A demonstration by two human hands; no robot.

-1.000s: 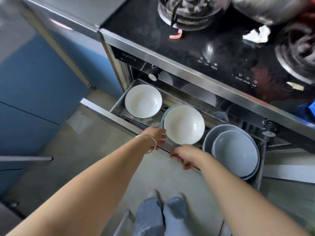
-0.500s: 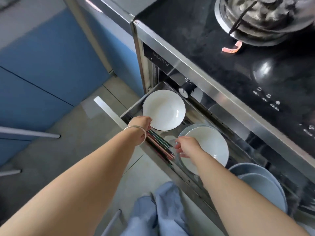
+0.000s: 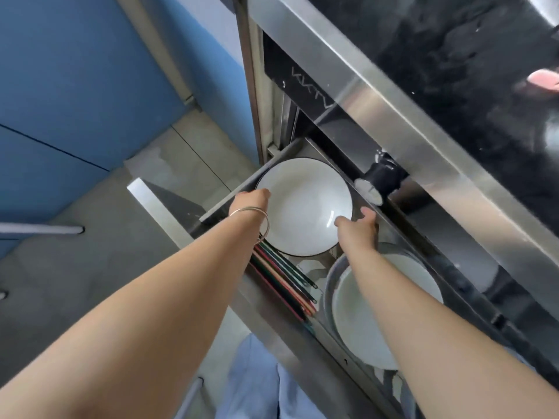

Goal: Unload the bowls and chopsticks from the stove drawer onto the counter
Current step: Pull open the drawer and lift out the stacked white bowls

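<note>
1. Both hands shifted since the previous frame onto the round white bowl with a thin dark rim (image 3: 305, 204) at the far left end of the open stainless-steel stove drawer (image 3: 223, 204); right hand formerly at the neighbouring bowl.
2. Left hand (image 3: 252, 201), silver bangle (image 3: 257, 220) at the wrist: fingers curled over the bowl's left rim, touching it.
3. Right hand (image 3: 358, 228): spread wide against the bowl's right rim, thumb inside, fingers outside.
4. Bundle of thin multicoloured chopsticks (image 3: 284, 279): lying along the drawer's front edge, partly under the left forearm.
5. Second white bowl nested in a grey bowl (image 3: 357, 322): just right of the chopsticks, under the right forearm.
6. Glossy black stovetop (image 3: 438, 55) above; dark control knob (image 3: 381, 179) just beside the held bowl.
</note>
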